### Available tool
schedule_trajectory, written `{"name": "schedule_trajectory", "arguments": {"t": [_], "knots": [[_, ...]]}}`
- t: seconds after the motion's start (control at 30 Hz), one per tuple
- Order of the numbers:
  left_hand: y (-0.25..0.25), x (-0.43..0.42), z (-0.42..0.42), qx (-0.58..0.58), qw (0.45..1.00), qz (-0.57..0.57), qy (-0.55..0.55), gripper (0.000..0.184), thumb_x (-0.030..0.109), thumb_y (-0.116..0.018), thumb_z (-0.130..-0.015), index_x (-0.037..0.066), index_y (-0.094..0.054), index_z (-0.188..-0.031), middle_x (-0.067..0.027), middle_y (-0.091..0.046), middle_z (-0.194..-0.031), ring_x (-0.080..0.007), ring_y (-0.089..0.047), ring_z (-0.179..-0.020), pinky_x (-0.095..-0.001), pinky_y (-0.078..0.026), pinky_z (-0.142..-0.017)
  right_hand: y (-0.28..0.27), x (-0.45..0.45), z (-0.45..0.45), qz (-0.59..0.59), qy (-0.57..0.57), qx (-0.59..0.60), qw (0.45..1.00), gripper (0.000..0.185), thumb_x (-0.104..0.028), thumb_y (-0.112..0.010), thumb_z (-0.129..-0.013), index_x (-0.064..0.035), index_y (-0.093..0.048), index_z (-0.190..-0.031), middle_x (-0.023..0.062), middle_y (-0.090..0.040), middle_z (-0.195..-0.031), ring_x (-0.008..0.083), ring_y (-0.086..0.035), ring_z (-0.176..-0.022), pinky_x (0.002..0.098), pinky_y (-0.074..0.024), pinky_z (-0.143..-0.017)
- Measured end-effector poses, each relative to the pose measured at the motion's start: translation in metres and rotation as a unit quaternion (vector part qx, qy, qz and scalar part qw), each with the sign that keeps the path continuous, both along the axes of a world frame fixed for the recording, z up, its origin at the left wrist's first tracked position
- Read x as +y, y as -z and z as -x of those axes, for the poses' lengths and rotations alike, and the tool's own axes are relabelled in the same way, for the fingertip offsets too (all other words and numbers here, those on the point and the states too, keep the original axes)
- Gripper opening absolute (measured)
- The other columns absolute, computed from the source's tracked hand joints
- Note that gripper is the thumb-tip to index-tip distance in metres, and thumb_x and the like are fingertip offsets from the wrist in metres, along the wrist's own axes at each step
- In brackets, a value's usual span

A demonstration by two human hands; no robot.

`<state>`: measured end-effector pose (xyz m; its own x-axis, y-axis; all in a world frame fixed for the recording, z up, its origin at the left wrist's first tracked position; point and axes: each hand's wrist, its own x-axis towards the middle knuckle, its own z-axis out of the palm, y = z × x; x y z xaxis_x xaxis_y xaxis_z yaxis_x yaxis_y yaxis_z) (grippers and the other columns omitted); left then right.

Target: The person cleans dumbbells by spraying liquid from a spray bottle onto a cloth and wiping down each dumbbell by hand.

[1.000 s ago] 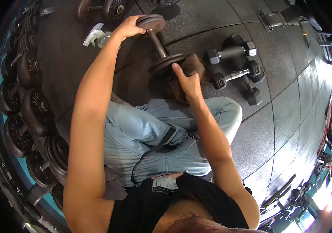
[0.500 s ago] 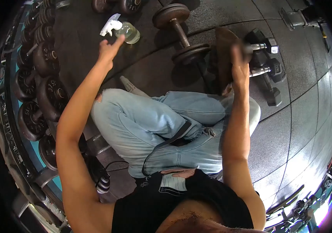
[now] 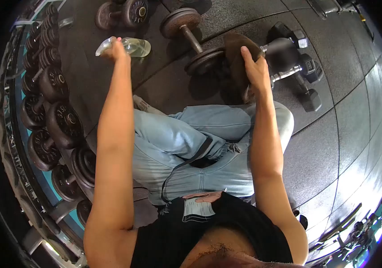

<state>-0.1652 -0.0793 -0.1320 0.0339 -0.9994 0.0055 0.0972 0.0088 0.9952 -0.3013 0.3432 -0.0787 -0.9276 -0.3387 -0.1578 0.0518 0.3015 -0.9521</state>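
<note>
My left hand (image 3: 118,52) is closed around the neck and white trigger head of a clear spray bottle (image 3: 138,48) with pale yellowish liquid inside. The bottle is tilted, its nozzle pointing left. My right hand (image 3: 257,73) grips a dark brown cloth (image 3: 235,51), its thumb on top; the cloth hangs beside a round-plate dumbbell (image 3: 193,39) with a rusty-looking end. Just right of that hand lie hex dumbbells (image 3: 308,67) with chrome handles, partly behind a blurred patch.
On the left, a rack carries rows of round dumbbells (image 3: 63,125). Another round dumbbell (image 3: 121,13) lies on the floor at the top. Black rubber floor tiles (image 3: 311,152) extend to the right. My crossed legs in light jeans (image 3: 191,129) are between my arms.
My left hand has closed on the spray bottle, which has tipped over to the left. My right hand, with the cloth, has shifted slightly left and lower in view.
</note>
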Motion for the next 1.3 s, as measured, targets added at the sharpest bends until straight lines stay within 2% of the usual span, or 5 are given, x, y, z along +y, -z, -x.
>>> {"name": "schedule_trajectory", "arguments": {"t": [0.23,0.57,0.8,1.17,1.3], "knots": [[-0.121,0.068,-0.013,-0.045,0.924,0.029,0.379,0.061,0.049,-0.048,-0.1,0.006,-0.036,-0.142,-0.0094,-0.053,-0.119,-0.0256,-0.063,-0.108,-0.0422,-0.046,-0.099,0.002,0.006,0.011,-0.038,0.036,0.011,0.999,0.047,-0.037,-0.063,-0.093,0.0038,-0.065,-0.117,0.0139,-0.071,-0.104,0.0209,-0.066,-0.097,0.0324,-0.0497,-0.087],[-0.088,0.109,-0.003,-0.099,0.811,0.054,0.574,0.061,0.051,-0.045,-0.1,-0.005,-0.057,-0.122,-0.0118,-0.067,-0.105,-0.0146,-0.063,-0.086,-0.0326,-0.056,-0.079,-0.017,0.01,0.004,0.019,0.053,0.028,0.998,0.045,-0.035,-0.062,-0.095,0.0035,-0.065,-0.118,0.0116,-0.069,-0.108,0.018,-0.063,-0.099,0.03,-0.0484,-0.088],[-0.051,0.133,0.015,-0.317,0.782,0.157,0.514,0.068,0.071,-0.055,-0.086,0.006,-0.072,-0.077,-0.006,-0.061,-0.06,-0.0162,-0.064,-0.064,-0.0331,-0.05,-0.064,-0.076,0.005,0.022,-0.04,0.02,0.127,0.991,0.054,-0.04,-0.062,-0.093,0.0062,-0.061,-0.121,0.0204,-0.066,-0.117,0.029,-0.061,-0.113,0.0367,-0.0437,-0.099],[-0.044,0.135,0.012,-0.321,0.702,0.073,0.632,0.075,0.08,-0.051,-0.08,0.007,-0.069,-0.071,-0.0071,-0.065,-0.066,-0.0212,-0.065,-0.064,-0.0358,-0.052,-0.064,-0.087,-0.096,0.083,-0.131,-0.269,0.138,0.944,0.045,-0.035,-0.06,-0.097,0.0047,-0.064,-0.117,0.0131,-0.069,-0.103,0.0152,-0.063,-0.094,0.0286,-0.0496,-0.083],[-0.053,0.11,0.013,-0.294,0.731,0.21,0.579,0.069,0.072,-0.058,-0.083,0.007,-0.072,-0.102,-0.0103,-0.069,-0.076,-0.0215,-0.066,-0.07,-0.0362,-0.052,-0.066,-0.086,-0.138,0.063,-0.194,-0.329,-0.139,0.914,0.052,-0.04,-0.061,-0.096,0.0052,-0.059,-0.12,0.0131,-0.069,-0.098,0.0181,-0.063,-0.09,0.0306,-0.0502,-0.082]]}}
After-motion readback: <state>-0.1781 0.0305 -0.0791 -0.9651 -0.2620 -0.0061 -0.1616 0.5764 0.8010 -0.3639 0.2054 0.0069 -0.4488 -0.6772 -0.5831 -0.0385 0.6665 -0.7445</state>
